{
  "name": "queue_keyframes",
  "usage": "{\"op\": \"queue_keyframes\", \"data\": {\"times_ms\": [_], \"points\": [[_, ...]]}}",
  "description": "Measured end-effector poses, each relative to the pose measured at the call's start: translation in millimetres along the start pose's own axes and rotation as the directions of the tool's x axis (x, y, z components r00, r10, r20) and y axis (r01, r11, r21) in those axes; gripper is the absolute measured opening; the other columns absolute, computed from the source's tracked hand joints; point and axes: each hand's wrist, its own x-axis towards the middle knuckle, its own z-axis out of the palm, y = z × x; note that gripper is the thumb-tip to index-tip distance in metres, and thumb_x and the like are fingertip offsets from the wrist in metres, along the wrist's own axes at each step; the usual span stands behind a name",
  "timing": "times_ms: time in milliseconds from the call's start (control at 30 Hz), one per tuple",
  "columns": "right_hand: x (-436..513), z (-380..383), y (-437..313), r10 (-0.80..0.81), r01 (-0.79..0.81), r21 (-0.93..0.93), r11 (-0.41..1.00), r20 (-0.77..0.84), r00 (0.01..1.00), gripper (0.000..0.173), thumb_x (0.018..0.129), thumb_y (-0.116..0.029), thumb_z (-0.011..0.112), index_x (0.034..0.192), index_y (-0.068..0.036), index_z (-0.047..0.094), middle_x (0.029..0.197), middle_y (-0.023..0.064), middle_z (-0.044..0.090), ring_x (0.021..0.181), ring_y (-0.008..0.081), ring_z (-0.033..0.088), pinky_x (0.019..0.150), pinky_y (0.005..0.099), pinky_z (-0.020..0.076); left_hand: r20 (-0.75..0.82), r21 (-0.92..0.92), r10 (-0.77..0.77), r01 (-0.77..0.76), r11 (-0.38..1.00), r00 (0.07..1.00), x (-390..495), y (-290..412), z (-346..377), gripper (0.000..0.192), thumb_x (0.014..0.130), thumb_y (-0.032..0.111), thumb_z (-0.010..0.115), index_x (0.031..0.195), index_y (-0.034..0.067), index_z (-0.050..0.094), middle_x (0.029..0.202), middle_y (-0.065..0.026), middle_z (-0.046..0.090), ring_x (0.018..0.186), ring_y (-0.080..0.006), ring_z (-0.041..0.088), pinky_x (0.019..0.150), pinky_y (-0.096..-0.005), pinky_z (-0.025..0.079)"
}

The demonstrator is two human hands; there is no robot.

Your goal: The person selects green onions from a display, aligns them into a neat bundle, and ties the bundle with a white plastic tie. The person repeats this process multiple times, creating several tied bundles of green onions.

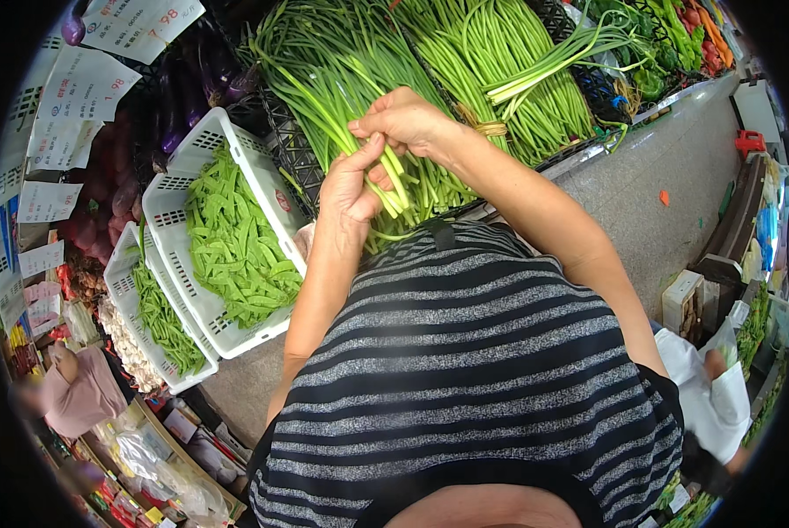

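Observation:
My left hand (355, 181) is closed around the lower stalks of a small bunch of long green vegetable stems (394, 181), with the pale ends sticking out towards my body. My right hand (401, 122) pinches the same stalks just above, thumb and forefinger close to my left thumb. Under both hands lies a heap of thin green stems (315, 39) in a black plastic crate (289, 132). To the right, a second crate holds long green stalks (473, 53), some tied with a tan band (490, 129), with a loose bunch of scallions (520, 82) on top.
Left of me stand a white basket (226, 132) of flat green pods (236, 244) and a smaller white basket (121, 264) of green pods. Eggplants (177, 99), garlic (127, 343) and price cards lie beyond. One person (84, 389) is at lower left, another (704, 389) at lower right.

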Motion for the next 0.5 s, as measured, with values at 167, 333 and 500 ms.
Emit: {"op": "queue_keyframes", "data": {"times_ms": [167, 333, 500], "points": [[1, -5, 4, 0.027, -0.030, 0.071, 0.997, 0.037, 0.999, 0.018, 0.080, -0.017, 0.064, 0.071, -0.004, 0.056, 0.051, -0.0019, 0.047, 0.038, 0.0055, 0.035, 0.033, 0.0208, 0.0238, 0.042, 0.002, -0.027, 0.027, 1.000, 0.999, 3, 0, -4, 0.020, 0.086, 0.017, 0.057, 0.095, 0.000, 0.053, 0.078, -0.0096, 0.057, 0.047, -0.0074, 0.039, 0.040, -0.0201, 0.032], [-9, -8, 2, 0.050, -0.051, 0.048, 0.998, 0.020, 0.999, 0.017, 0.079, -0.013, 0.063, 0.066, -0.004, 0.056, 0.052, 0.0028, 0.051, 0.035, 0.0081, 0.038, 0.032, 0.0233, 0.0269, 0.137, -0.064, -0.035, 0.044, 0.997, 0.990, 4, 1, -10, 0.022, 0.088, 0.020, 0.054, 0.098, 0.000, 0.052, 0.080, -0.0103, 0.057, 0.051, -0.0086, 0.043, 0.042, -0.0206, 0.036], [-22, -9, 4, -0.019, 0.018, 0.037, 0.999, 0.020, 1.000, 0.017, 0.080, -0.013, 0.061, 0.067, -0.004, 0.056, 0.053, 0.0027, 0.052, 0.037, 0.0079, 0.041, 0.033, 0.0225, 0.0293, 0.024, -0.018, -0.017, 0.018, 1.000, 1.000, 6, 1, -4, 0.021, 0.091, 0.022, 0.048, 0.094, 0.002, 0.052, 0.080, -0.0097, 0.057, 0.064, -0.0176, 0.054, 0.052, -0.0284, 0.046]]}}
